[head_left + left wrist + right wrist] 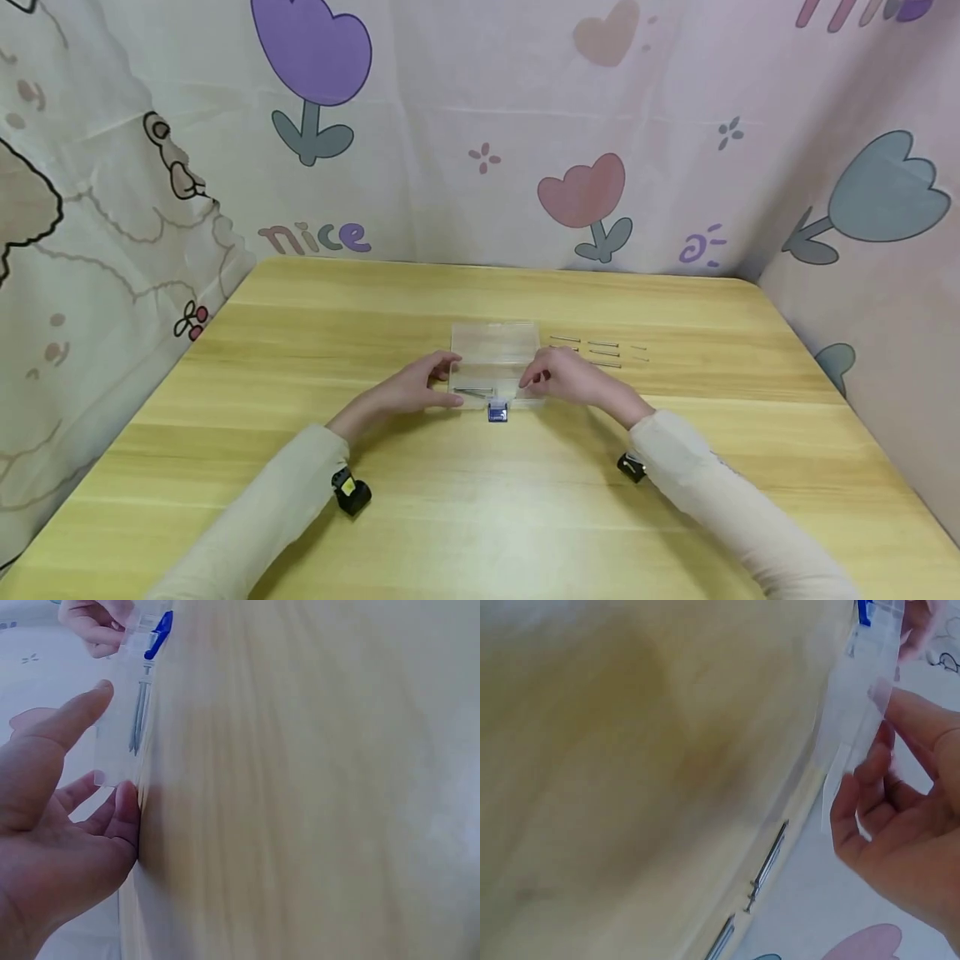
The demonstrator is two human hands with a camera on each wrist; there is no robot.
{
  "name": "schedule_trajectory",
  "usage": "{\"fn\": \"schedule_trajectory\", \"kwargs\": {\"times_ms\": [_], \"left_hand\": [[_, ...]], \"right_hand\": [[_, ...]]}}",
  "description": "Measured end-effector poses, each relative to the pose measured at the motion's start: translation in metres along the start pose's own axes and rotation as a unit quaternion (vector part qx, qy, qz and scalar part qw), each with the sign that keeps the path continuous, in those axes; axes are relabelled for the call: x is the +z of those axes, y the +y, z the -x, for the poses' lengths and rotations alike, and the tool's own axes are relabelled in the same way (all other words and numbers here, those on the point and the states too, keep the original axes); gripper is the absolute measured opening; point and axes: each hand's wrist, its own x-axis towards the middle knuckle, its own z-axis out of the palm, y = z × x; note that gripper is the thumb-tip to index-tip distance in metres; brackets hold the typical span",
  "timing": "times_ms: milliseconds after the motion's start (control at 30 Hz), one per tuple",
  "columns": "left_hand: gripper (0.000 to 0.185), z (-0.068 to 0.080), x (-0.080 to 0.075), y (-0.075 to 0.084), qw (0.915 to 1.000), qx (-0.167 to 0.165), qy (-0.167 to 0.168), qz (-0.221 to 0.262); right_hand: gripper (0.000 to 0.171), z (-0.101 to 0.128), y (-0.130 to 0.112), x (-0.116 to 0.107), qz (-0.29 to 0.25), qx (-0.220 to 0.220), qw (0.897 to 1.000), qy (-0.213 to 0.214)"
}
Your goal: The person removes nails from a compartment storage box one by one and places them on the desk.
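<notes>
A clear plastic box lies on the table with its lid raised and folded back; a blue latch tab hangs at its near edge. Long nails lie in its left compartment. At the box's left end is my left hand, thumb and fingers spread, fingertips by the end wall. My right hand reaches over the right end with bent fingers, its thumb at the box wall. Whether anything sits between the right fingertips is hidden.
Right of the box, several loose nails lie in rows on the wooden table. Two smaller, thin nails are farther right. A patterned cloth hangs behind the table and along both sides.
</notes>
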Motion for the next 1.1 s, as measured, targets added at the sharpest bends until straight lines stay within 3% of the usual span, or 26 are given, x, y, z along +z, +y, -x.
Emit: {"fn": "schedule_trajectory", "kwargs": {"times_ms": [167,267,533,833,933,1100], "left_hand": [[0.071,-0.004,-0.004,0.004,1.0,-0.002,0.0,-0.001],[0.071,-0.004,-0.006,0.005,1.0,-0.005,0.001,-0.001],[0.07,-0.005,-0.006,0.0,0.9999,0.004,0.013,0.005],[0.069,-0.004,-0.001,-0.004,0.9996,0.009,0.025,0.005],[0.069,-0.004,0.0,-0.006,0.9996,0.005,0.027,0.01],[0.069,-0.003,0.001,-0.006,0.9993,-0.003,0.031,0.022]], "right_hand": [[0.009,-0.006,-0.004,0.001,0.016,0.036,0.999,0.01],[0.009,-0.009,-0.007,0.002,0.027,0.036,0.999,0.012],[0.009,-0.015,-0.009,0.005,0.014,0.043,0.999,0.006],[0.01,-0.016,-0.014,0.013,0.003,0.087,0.996,0.011],[0.012,-0.017,-0.015,0.017,0.009,0.082,0.996,0.019],[0.015,-0.017,-0.014,0.021,0.058,0.036,0.997,0.035]]}}
